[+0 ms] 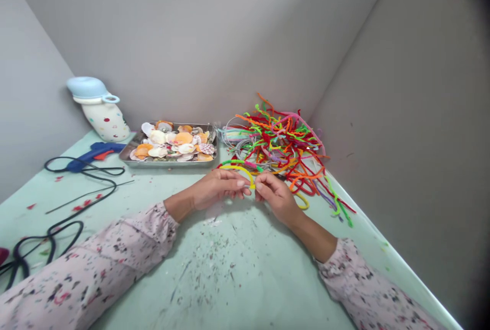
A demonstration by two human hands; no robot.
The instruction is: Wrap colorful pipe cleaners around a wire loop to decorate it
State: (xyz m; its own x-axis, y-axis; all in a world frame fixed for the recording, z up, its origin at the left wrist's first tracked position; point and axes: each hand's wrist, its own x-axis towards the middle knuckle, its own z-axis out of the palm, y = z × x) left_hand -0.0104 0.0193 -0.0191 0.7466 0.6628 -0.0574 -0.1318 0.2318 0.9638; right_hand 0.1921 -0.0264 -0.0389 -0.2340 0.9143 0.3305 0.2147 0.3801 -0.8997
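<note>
My left sleeve point(115, 263): pale pink, loose, creased, scattered with small dark, grey and reddish blotches | my right sleeve point(367, 284): matching pink cloth, same speckled print | my cuffs point(166, 220): gathered, softly ruffled, ending short of the wrists | my left hand point(216, 187) and right hand point(277, 197): bare

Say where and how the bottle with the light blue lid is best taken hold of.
Probably around the bottle's white body, below the light blue lid, coming from the near side, above the blue tool lying in front: the body looks rounded, and the wall stands close behind.
</note>
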